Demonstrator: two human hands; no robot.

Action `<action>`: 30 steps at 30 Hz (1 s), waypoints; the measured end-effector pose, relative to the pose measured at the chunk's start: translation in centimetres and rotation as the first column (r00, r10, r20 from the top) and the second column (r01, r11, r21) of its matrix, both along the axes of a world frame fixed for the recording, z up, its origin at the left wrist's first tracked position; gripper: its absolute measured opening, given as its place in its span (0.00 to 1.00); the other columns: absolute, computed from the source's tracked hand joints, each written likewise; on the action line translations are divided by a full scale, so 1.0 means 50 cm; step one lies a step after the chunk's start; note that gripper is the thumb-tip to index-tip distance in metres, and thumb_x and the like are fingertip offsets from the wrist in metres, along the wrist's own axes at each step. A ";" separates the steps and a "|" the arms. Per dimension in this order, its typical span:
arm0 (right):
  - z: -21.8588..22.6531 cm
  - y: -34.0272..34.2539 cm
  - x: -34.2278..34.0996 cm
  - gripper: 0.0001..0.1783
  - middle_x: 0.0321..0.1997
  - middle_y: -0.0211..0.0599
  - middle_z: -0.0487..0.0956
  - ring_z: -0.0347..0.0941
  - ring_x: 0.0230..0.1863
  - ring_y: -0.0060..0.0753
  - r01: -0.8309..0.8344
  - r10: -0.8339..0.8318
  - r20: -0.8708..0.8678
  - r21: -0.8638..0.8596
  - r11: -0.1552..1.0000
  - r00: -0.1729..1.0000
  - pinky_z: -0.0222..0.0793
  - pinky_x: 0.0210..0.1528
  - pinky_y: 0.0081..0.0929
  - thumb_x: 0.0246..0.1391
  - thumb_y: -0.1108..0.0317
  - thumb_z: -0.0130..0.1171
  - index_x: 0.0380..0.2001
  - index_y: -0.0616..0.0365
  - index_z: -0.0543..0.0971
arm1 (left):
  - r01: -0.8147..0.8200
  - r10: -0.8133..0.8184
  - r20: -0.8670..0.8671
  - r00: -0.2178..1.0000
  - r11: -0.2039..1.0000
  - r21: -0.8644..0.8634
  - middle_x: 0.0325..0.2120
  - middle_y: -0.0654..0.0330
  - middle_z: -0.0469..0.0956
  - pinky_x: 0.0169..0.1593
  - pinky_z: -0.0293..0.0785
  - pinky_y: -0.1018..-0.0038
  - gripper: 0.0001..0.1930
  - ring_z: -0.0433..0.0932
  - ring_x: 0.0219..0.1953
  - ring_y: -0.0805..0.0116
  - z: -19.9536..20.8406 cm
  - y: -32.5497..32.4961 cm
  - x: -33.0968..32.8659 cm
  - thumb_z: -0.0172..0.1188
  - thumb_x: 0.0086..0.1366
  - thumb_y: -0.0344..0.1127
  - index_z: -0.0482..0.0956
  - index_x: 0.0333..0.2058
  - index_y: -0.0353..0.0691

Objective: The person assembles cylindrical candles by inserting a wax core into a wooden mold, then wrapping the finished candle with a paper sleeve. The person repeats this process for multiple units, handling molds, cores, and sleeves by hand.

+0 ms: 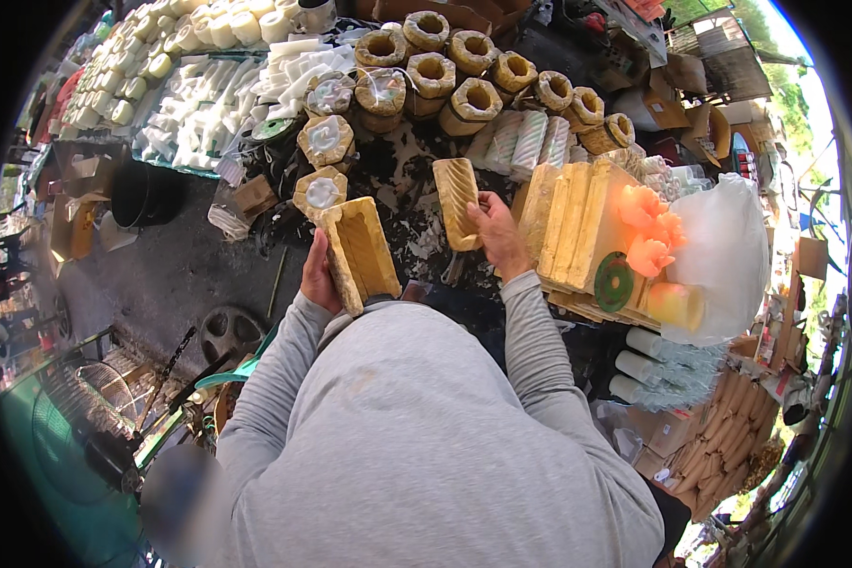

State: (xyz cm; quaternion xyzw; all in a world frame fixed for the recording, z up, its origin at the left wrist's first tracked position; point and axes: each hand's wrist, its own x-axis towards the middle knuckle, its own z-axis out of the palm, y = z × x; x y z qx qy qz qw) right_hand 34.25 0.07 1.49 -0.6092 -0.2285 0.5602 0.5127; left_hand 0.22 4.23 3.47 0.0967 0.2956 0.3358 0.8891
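The left grip [320, 275], half curled, holds the hollow yellow block [365, 251] on its right; the right grip [502, 235] pinches the grooved slab [456, 201] on its left. Hold both softly by the edges.

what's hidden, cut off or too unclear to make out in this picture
Left hand: some fingers hidden behind the hollowed yellow mold piece, head view.
Grooved yellow mold piece in the right hand: underside faces away, head view.
Hexagonal molds: hollow bottoms too small and shadowed, head view.
Gray shirt: cut off by the bottom edge, head view.
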 end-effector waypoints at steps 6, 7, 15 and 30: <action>-0.055 -0.023 -0.053 0.25 0.60 0.41 0.81 0.80 0.59 0.37 0.164 -0.020 -0.628 0.171 0.972 0.778 0.77 0.66 0.43 0.76 0.58 0.56 0.69 0.59 0.70 | 0.028 -0.028 -0.014 1.000 0.999 0.015 0.64 0.55 0.78 0.68 0.74 0.48 0.41 0.78 0.63 0.53 0.002 0.005 0.001 0.56 0.72 0.71 0.70 0.71 0.46; -0.061 -0.019 -0.061 0.31 0.62 0.42 0.80 0.81 0.60 0.41 0.153 -0.059 -0.543 0.131 0.979 0.838 0.76 0.66 0.47 0.77 0.49 0.52 0.72 0.58 0.68 | 0.030 -0.030 -0.023 0.999 0.999 0.027 0.64 0.55 0.78 0.68 0.74 0.48 0.41 0.78 0.63 0.53 0.003 0.006 0.001 0.56 0.72 0.71 0.70 0.71 0.46; -0.128 -0.009 -0.091 0.26 0.54 0.39 0.85 0.83 0.51 0.36 0.203 -0.166 -0.491 0.022 0.979 0.855 0.81 0.58 0.38 0.78 0.50 0.52 0.59 0.62 0.80 | 0.021 -0.019 -0.026 0.999 0.998 0.054 0.64 0.55 0.78 0.68 0.74 0.49 0.40 0.78 0.64 0.53 0.009 0.008 0.002 0.55 0.73 0.70 0.69 0.71 0.46; -0.160 0.030 -0.069 0.27 0.42 0.68 0.84 0.82 0.47 0.73 0.061 0.173 0.759 -0.270 0.961 0.628 0.77 0.51 0.53 0.65 0.52 0.67 0.47 0.70 0.77 | 0.009 -0.009 0.000 1.000 0.998 0.066 0.63 0.55 0.78 0.67 0.75 0.49 0.41 0.79 0.63 0.54 0.022 0.011 0.003 0.55 0.73 0.71 0.69 0.71 0.45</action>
